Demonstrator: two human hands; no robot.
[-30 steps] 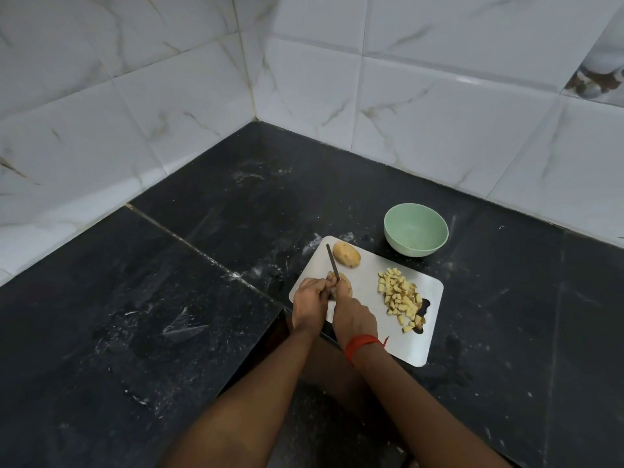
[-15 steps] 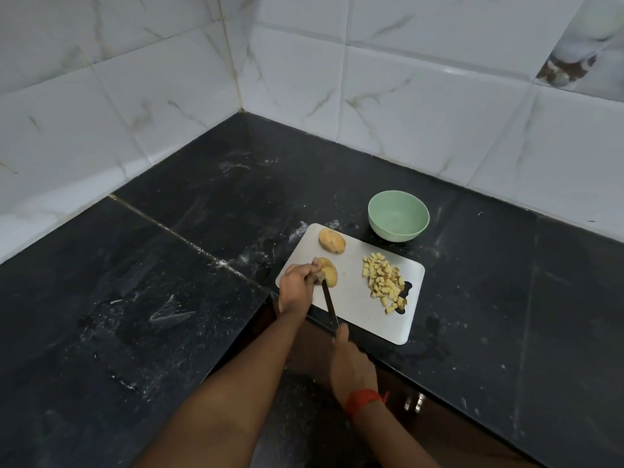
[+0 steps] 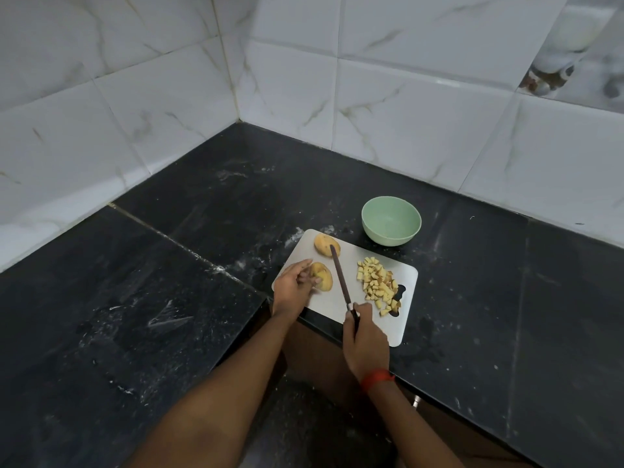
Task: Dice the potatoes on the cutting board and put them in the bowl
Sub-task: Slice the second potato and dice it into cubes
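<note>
Potato [image 3: 323,280] partly behind left hand [image 3: 293,287]; right hand [image 3: 366,342] seemingly grips knife [image 3: 339,278].

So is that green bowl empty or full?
Empty: the green bowl shows only its bare inside; the diced potato lies on the cutting board.

Bare forearms, red wristband [image 3: 377,378] on right

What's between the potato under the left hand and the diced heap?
Only the knife, held by the right hand, over bare cutting board, in the head view.
</note>
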